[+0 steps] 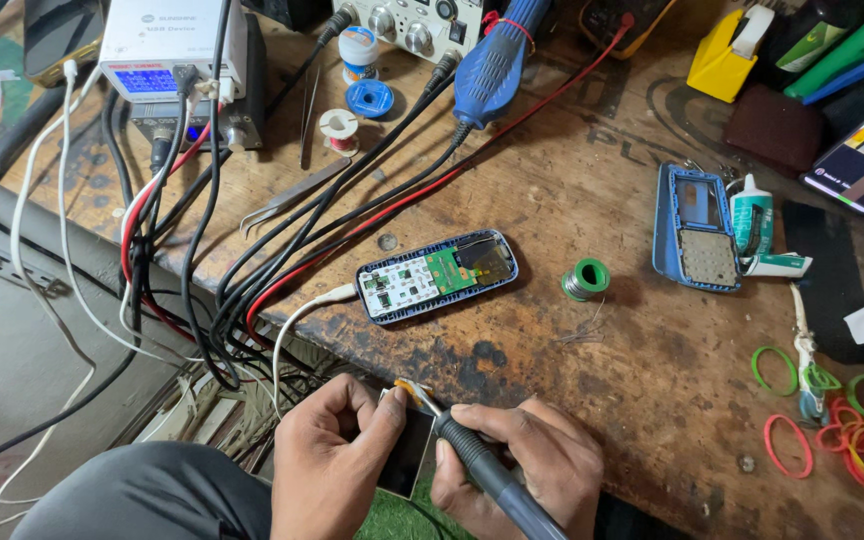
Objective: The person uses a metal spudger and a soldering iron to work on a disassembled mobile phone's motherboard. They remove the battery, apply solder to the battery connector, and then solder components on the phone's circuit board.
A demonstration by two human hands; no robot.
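My left hand (337,455) curls at the bottom edge of the view, thumb and fingers pinched on a small dark screen module (407,455) with a pale border, held upright just off the near edge of the workbench (552,210). My right hand (527,470) sits at three o'clock of it, fingers wrapped tight around the dark grip of a soldering iron (482,465) — its metal tip angles up toward eleven o'clock and touches the module's top corner, where a bit of orange ribbon shows. Both wrists enter from six o'clock, knuckles up. At twelve o'clock of my hands lies an opened blue phone (437,275) with its circuit board bare. A green solder spool (586,279) rests at its three o'clock — beyond that, the phone's blue keypad cover (697,228).
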